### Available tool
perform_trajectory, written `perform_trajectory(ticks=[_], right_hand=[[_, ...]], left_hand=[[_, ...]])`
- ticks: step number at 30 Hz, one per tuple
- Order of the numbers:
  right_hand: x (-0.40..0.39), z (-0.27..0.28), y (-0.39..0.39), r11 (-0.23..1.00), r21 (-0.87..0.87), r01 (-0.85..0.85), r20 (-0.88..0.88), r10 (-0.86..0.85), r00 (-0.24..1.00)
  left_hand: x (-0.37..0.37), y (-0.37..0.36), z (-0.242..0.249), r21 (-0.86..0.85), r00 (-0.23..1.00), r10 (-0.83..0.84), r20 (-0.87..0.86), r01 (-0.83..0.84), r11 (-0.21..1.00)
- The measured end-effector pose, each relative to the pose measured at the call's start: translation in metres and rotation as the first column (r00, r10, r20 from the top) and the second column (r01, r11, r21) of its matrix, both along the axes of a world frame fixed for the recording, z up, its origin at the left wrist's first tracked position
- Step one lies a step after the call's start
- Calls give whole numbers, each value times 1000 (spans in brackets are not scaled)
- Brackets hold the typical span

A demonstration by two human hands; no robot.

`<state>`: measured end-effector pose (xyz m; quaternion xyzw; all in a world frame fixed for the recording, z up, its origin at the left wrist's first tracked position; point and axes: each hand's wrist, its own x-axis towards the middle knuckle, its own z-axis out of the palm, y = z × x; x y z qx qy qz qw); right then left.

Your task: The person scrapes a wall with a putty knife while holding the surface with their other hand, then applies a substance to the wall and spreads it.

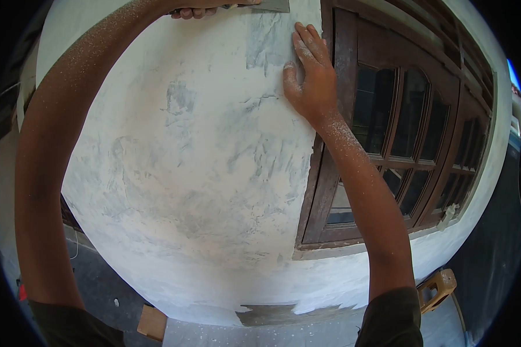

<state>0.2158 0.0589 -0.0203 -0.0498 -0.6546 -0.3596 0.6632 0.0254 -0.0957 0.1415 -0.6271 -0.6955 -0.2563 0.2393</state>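
**Hands sanding the plastered wall beside the window**

We are bracing our right hand [311,75] flat, fingers spread, on the wall [185,173] against the window frame [344,87]. Our left hand [200,10] is gripping a sanding pad [272,6] at the wall's top edge, its long axis seemingly lying sideways. Even, light pressure should be serving best.

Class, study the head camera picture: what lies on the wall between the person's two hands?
In the head view, only a grey patch of bare plaster on the white wall lies between the left hand, gripping a flat grey tool, and the right hand.
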Motion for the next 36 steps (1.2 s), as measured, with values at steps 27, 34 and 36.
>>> perform_trajectory(ticks=[27, 34, 36], right_hand=[[2, -2, -12, 994, -106, -25, 12, 27, 1000], [2, 2, -13, 996, -88, -17, 15, 18, 1000], [0, -2, -12, 995, -98, -28, 23, 31, 999]], left_hand=[[-31, -12, -38, -41, 982, 167, -87, -171, 984], [-22, 5, -37, -59, 990, 75, -118, -82, 995], [-31, -11, -46, -38, 990, 93, -108, -97, 995]])
